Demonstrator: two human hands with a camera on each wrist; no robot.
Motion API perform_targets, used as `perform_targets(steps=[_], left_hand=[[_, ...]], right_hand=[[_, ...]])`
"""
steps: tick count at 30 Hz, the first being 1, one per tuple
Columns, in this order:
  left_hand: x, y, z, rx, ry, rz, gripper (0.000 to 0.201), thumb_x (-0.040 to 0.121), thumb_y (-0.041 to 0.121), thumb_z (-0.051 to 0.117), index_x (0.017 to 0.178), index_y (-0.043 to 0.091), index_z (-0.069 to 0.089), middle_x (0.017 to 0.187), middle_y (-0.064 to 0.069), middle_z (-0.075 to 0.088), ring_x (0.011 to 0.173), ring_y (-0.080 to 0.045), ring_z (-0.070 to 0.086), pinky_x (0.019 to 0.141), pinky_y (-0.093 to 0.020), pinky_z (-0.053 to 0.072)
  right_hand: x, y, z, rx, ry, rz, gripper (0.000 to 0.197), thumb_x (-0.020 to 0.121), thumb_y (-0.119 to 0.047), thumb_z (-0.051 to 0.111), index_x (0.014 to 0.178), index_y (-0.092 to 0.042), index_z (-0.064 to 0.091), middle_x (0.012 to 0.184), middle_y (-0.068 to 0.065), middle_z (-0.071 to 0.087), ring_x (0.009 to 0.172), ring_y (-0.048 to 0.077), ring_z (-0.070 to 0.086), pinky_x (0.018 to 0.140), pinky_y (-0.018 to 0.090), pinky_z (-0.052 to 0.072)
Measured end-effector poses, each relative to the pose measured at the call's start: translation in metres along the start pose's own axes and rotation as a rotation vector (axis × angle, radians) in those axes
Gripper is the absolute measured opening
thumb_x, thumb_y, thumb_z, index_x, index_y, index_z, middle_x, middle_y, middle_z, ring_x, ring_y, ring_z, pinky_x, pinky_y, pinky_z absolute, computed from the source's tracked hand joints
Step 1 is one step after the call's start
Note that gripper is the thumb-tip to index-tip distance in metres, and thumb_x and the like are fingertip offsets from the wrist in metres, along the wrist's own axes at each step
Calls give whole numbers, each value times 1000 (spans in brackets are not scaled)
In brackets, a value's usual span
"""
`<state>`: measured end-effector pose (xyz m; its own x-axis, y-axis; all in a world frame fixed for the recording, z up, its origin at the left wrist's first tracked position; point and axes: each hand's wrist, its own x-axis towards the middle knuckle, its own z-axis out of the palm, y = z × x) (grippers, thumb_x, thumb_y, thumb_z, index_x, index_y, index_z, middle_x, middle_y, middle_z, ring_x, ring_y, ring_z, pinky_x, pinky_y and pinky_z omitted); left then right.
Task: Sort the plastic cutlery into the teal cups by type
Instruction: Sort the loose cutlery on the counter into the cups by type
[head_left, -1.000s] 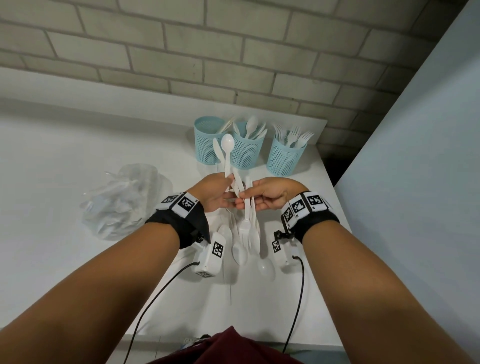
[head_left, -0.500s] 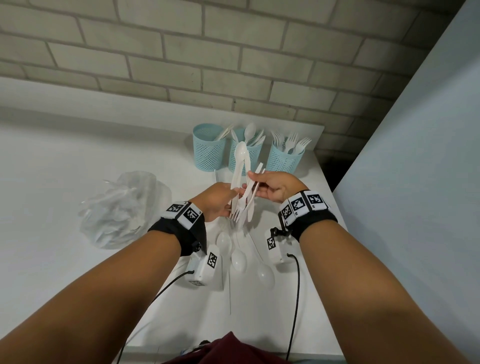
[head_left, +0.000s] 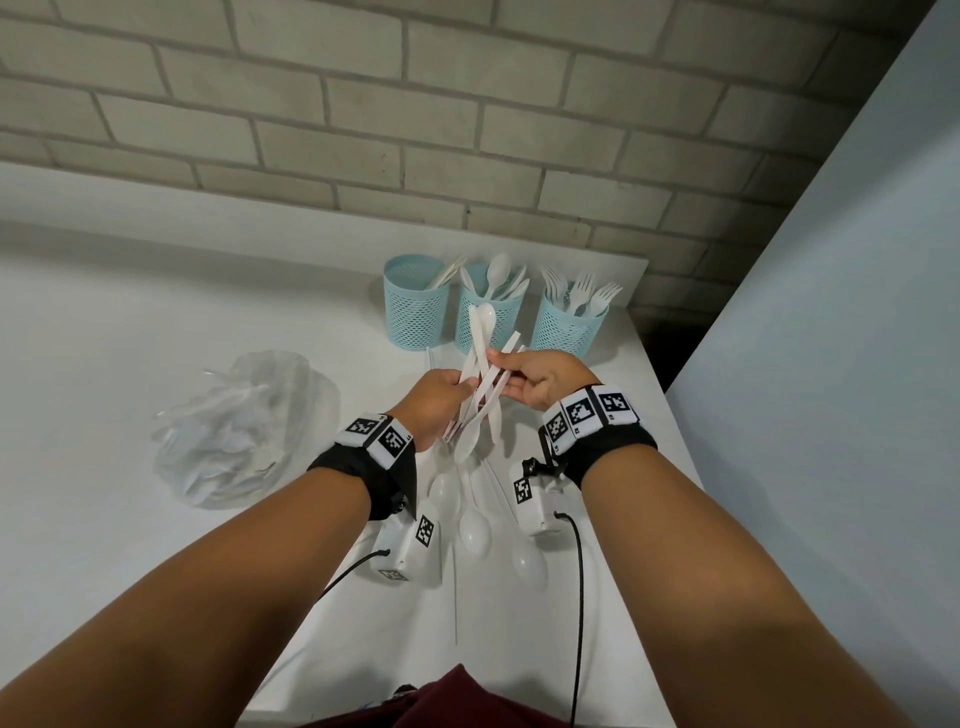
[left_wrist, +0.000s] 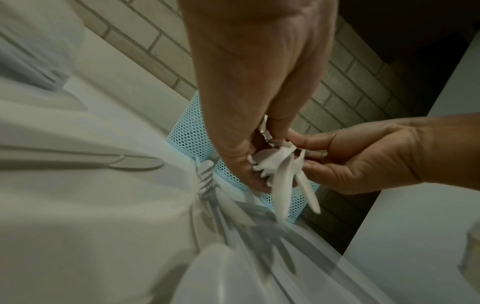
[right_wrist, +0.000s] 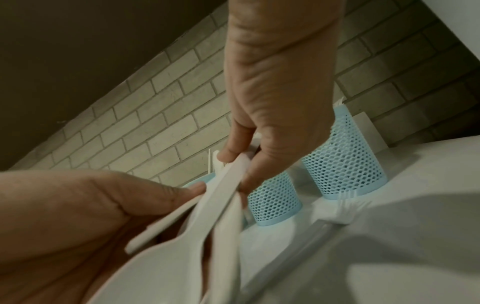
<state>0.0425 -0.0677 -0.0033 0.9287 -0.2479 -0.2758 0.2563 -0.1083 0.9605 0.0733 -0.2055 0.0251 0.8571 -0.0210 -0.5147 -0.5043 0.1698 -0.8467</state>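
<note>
Three teal mesh cups stand in a row at the back: the left cup (head_left: 415, 306) with knives, the middle cup (head_left: 488, 322) with spoons, the right cup (head_left: 569, 327) with forks. In front of them I hold a crossed bundle of white cutlery (head_left: 480, 395) above the table. My left hand (head_left: 457, 389) grips its lower part, and my right hand (head_left: 506, 376) pinches handles at the top. The left wrist view shows fork tines and a spoon in the bundle (left_wrist: 283, 181). In the right wrist view, handles (right_wrist: 228, 195) run between both hands.
Loose white spoons (head_left: 475, 532) lie on the white table (head_left: 130, 322) below my hands, and a fork (right_wrist: 345, 207) lies near the cups. A crumpled clear plastic bag (head_left: 244, 426) sits to the left. A brick wall stands behind; the table edge and a panel are at the right.
Both hands have lifted the bundle from near the table toward the cups. My right hand has shifted up to the handles, and the pieces now fan out and cross.
</note>
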Motion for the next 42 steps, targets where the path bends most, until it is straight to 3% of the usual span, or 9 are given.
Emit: perform_targets(steps=[5,8,10,15,18,24,29,36,42], left_hand=[[-1,2,1,5,-18,3,26,101,18,37,113,3,55,93,-10,59,82,-20,54,73,-29,45],[-2,4,1,-3,-46,49,31,101,14,36,126,3,51,109,-10,58,103,-24,53,98,-39,41],[-3,4,1,-8,-57,56,31,101,13,36,128,4,49,113,-11,58,107,-26,54,103,-43,40],[-4,3,1,-25,-111,90,25,101,11,32,119,10,51,89,-4,63,74,-13,64,65,-26,51],[-6,5,4,-11,-123,123,26,101,6,33,120,8,50,90,-2,63,80,-11,62,70,-22,50],[-6,8,3,-18,-152,116,30,99,5,38,127,6,50,116,-13,62,104,-23,61,92,-38,50],[-4,5,-2,-54,-157,37,13,99,9,41,107,11,51,87,-8,60,72,-20,61,62,-32,51],[-5,4,-9,-123,-131,-8,21,98,13,47,119,14,49,92,-3,64,77,-21,65,53,-27,54],[-2,7,-9,-186,-104,-1,21,98,13,45,118,13,50,91,-6,65,73,-20,67,57,-28,54]], right_hand=[[1,0,7,-52,40,-121,10,83,1,65,79,0,56,62,8,69,58,16,67,65,32,57],[3,2,11,-53,51,-198,9,83,4,65,80,1,57,80,13,64,73,24,64,84,41,54],[2,2,13,-38,49,-199,9,85,4,62,79,0,56,79,12,62,70,21,62,81,40,54],[1,1,17,-62,105,-169,16,91,-3,57,76,-4,52,73,10,59,63,20,57,72,38,53],[1,3,17,-130,112,-181,18,92,-9,58,75,-6,54,74,11,61,61,22,57,47,27,47],[-1,7,12,-404,84,-264,25,94,-31,54,85,-9,62,76,7,65,70,22,63,75,40,55],[-1,-4,-1,-726,183,-446,41,96,-36,48,62,-15,56,59,-1,60,51,12,54,44,16,38],[2,-27,-19,138,316,-324,33,94,-29,55,69,-7,54,64,5,54,38,7,45,37,15,41],[6,-10,-20,-37,211,-457,21,86,-9,65,72,-3,52,75,11,62,53,10,65,56,17,56]])
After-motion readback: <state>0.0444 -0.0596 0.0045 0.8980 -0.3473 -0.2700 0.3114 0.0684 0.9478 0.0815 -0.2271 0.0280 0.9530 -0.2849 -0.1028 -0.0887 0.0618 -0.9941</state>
